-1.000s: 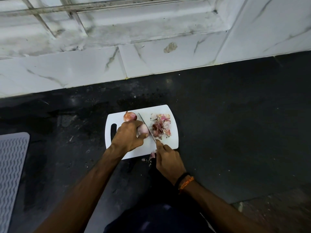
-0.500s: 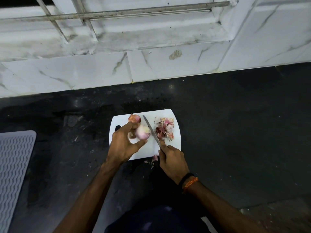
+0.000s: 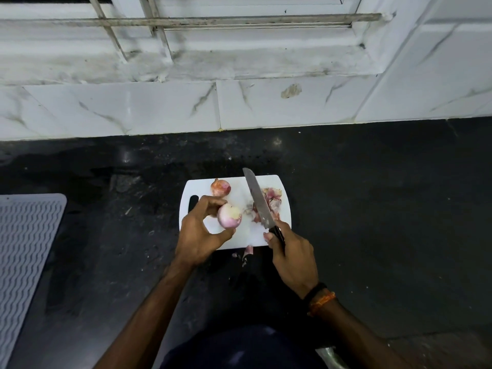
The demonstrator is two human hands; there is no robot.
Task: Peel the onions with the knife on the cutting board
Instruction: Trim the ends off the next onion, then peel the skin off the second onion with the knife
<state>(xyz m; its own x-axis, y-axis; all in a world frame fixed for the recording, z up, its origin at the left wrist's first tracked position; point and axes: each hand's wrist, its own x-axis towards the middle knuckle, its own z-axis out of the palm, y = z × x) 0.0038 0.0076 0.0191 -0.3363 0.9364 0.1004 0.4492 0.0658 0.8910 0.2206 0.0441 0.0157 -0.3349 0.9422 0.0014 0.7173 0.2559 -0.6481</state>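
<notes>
- Held onion [image 3: 229, 219]: pale pink and mostly stripped of dry skin, raised just above the left half of the cutting board [image 3: 241, 237]; its trimmed, cream-coloured end faces up and to the right, toward the blade
- Left hand [image 3: 200, 234]: fingers and thumb curl round the held onion from its left and near sides, thumb tip under it, so the right-hand face of the bulb stays bare
- Knife [image 3: 257, 199]: long axis runs from the handle at the near right to the tip at the far edge of the board, leaning slightly left; the blade lies just to the right of the held onion, apart from it, its flat side showing
- Right hand [image 3: 291, 258]: wrapped round the dark knife handle at the near right corner of the board; it carries the tool, while the left is the hand on the bulb
- Governing relation (judgement): bulb left, blade right, a narrow gap between; the next cut likely calls for bringing the edge leftward onto the exposed end or remaining skin
- Second onion [image 3: 220, 187]: still in its reddish skin, resting at the far left of the board, just beyond the left hand
- Peel pile [image 3: 271, 202]: pink and purple scraps on the right half of the board, partly behind the blade; a few scraps [image 3: 249, 250] lie on the dark counter [image 3: 372, 209] at the near edge
- Ribbed mat [image 3: 26, 249]: at the far left, well apart
- Writing: no brand, label or lettering can be read anywhere
</notes>
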